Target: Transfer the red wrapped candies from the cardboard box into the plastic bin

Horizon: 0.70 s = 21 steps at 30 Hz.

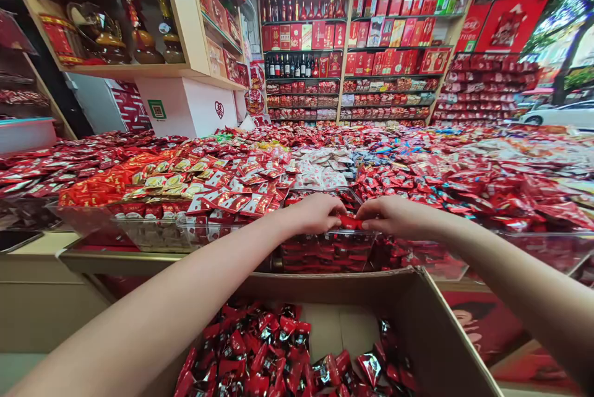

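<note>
Both hands reach over a clear bin (331,255) of red wrapped packets, at the front edge of the candy display. My left hand (320,213) and my right hand (385,216) face each other, fingers bent, with a small red packet (350,222) between their fingertips; both hands appear to hold it. Below them stands an open cardboard box (445,329). Shiny red and black wrapped candies (260,347) lie in it, heaped at the left, with a few at the right and bare cardboard showing between.
Clear bins of red, gold and white packets (325,168) spread left and right behind the hands. A white pillar (167,106) rises at the left. Shelves (346,51) with bottles and red boxes line the back wall. A white car (561,114) is outside at the right.
</note>
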Available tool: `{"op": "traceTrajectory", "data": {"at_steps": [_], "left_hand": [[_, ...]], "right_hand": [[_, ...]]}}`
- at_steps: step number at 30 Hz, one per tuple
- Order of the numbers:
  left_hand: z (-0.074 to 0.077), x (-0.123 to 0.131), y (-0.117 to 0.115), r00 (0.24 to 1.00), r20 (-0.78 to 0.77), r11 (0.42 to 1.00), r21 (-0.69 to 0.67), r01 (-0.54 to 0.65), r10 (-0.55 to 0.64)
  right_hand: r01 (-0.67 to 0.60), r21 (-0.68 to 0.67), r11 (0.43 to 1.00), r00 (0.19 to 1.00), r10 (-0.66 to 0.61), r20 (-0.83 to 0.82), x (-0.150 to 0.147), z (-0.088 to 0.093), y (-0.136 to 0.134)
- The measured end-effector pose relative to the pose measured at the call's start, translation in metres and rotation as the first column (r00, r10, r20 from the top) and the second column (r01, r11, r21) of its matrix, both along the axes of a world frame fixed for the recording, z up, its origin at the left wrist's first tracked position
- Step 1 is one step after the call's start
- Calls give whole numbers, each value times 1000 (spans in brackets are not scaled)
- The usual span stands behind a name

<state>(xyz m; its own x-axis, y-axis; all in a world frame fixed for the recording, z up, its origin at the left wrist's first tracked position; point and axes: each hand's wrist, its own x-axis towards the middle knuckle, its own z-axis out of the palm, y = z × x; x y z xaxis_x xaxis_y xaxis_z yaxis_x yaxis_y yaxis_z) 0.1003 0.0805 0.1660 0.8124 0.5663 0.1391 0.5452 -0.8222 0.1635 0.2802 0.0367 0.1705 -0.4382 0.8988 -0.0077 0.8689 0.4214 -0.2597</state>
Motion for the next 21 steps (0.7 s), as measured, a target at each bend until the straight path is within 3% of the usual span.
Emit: {"op": "traceTrajectory", "data": {"at_steps": [9, 15, 21], "left_hand": [[-5, -1, 9, 999, -12, 999, -17, -36, 35], [-1, 1, 11, 999, -47, 1000, -29, -4, 3], [0, 1, 11, 998, -51, 999, -48, 24, -27]], "right_hand": [[1, 120, 993, 997, -10, 73, -15, 11, 16], [-61, -74, 995, 982, 73, 174, -35, 10, 29], [-88, -173, 981, 990, 106, 97, -33, 7, 30]]}}
